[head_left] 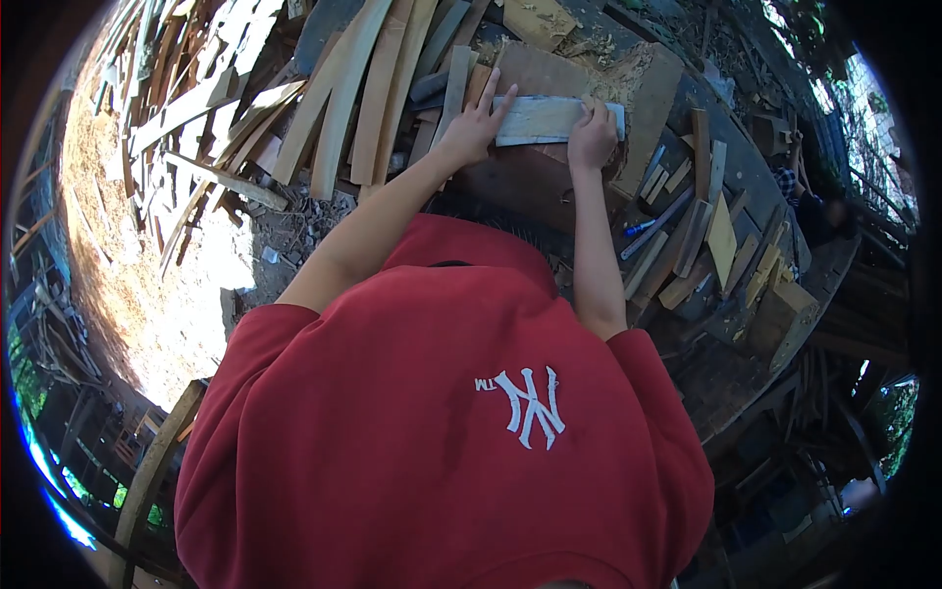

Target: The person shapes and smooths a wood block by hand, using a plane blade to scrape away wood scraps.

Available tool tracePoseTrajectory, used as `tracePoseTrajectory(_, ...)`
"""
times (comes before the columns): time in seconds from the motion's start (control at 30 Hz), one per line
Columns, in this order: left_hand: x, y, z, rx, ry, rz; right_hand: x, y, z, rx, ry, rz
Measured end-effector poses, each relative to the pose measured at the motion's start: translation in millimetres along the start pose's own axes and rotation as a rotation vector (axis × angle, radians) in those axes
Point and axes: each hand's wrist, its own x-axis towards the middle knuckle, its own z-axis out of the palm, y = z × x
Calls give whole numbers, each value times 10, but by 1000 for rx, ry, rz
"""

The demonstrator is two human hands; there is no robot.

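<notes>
A flat, pale rectangular piece point(540, 121) lies crosswise on a brown wooden board point(535, 71) at the top middle. My left hand point(477, 128) touches its left end, fingers spread and stretched forward. Over its right end, my right hand point(593, 135) has its fingers bent and pressed together; whether they pinch the pale piece or something small on it is hidden. Wood shavings point(628, 83) lie just beyond and to the right of the board.
Long wood strips point(378, 93) are piled to the left. Right of my right arm are wood offcuts point(721, 245) and a blue-marked tool point(640, 228). Another person point(793, 187) is at the far right. Sunlit ground point(128, 255) shows at the left.
</notes>
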Motion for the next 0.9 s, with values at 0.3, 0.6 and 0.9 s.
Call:
tracePoseTrajectory(0.3,3,-58,66,26,55,46,-29,-66,43,26,-54,-103)
tracePoseTrajectory(0.6,6,-70,88,26,57,62,-191,-384,69,63,-198,-181)
tracePoseTrajectory(0.9,3,-54,100,24,56,62,-211,-470,58,51,-80,-76)
